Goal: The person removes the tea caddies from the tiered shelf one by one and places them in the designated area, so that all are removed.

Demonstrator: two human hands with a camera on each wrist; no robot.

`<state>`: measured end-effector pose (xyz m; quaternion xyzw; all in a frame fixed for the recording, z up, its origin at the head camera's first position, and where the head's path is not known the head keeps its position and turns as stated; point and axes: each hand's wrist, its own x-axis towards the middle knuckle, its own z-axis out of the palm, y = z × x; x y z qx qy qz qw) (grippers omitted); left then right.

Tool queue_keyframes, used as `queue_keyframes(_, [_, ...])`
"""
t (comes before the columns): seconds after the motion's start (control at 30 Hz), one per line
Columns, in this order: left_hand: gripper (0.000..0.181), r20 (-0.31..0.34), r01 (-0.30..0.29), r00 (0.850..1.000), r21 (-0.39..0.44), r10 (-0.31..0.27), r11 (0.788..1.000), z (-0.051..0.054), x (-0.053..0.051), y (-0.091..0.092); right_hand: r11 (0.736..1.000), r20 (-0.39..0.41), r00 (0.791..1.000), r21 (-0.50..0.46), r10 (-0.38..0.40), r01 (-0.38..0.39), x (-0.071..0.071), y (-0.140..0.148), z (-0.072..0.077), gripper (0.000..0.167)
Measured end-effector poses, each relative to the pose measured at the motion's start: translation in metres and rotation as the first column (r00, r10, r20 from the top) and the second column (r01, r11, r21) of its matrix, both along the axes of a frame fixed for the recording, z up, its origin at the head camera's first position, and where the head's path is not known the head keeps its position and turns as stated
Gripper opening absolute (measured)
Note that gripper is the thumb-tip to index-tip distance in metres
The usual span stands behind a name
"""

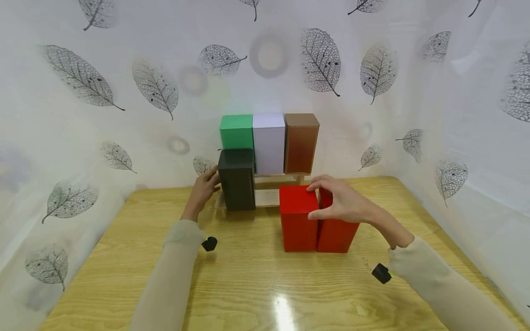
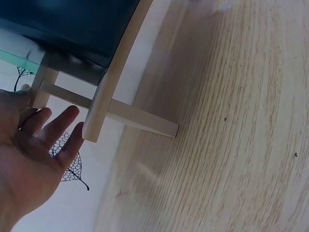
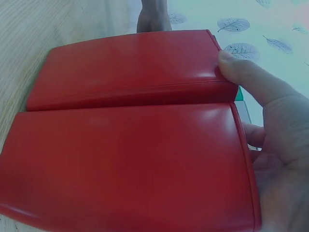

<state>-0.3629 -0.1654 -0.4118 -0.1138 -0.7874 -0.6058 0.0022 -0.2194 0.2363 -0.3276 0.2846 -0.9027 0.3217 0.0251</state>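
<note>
My right hand [image 1: 345,200] grips the top of the left red box [image 1: 299,230], thumb at its front and fingers behind. In the right wrist view the thumb [image 3: 246,77] presses near that box's top edge. Close against it stands a second red box [image 1: 336,236], under the same hand. My left hand [image 1: 203,188] is at the left end of a two-step wooden rack [image 1: 267,197], beside a black box [image 1: 237,184] on the lower step. In the left wrist view its loosely bent fingers [image 2: 63,123] lie at the rack's end.
On the upper step stand a green box [image 1: 236,131], a white box [image 1: 269,147] and a brown box [image 1: 301,147], side by side. The wooden table [image 1: 232,285] meets a leaf-patterned backdrop [image 1: 165,138] behind the rack and along the sides.
</note>
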Motion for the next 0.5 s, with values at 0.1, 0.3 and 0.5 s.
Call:
queue_keyframes(0.1, [0.053, 0.02, 0.011, 1.0, 0.018, -0.012, 1.0, 0.005, 0.003, 0.0, 1.0, 0.006, 1.0, 0.025, 0.001, -0.001, 0.0, -0.001, 0.001, 0.06])
queue_keyframes(0.3, [0.052, 0.035, 0.025, 0.999, 0.017, -0.026, 1.0, 0.027, 0.021, 0.005, 0.998, -0.002, 1.0, 0.065, 0.009, -0.009, 0.001, 0.0, 0.004, 0.059])
queue_keyframes(0.5, [0.052, 0.031, 0.034, 0.999, 0.002, -0.034, 0.999, 0.032, 0.027, 0.006, 0.995, -0.004, 1.0, 0.098, -0.005, 0.005, 0.001, 0.006, 0.004, 0.058])
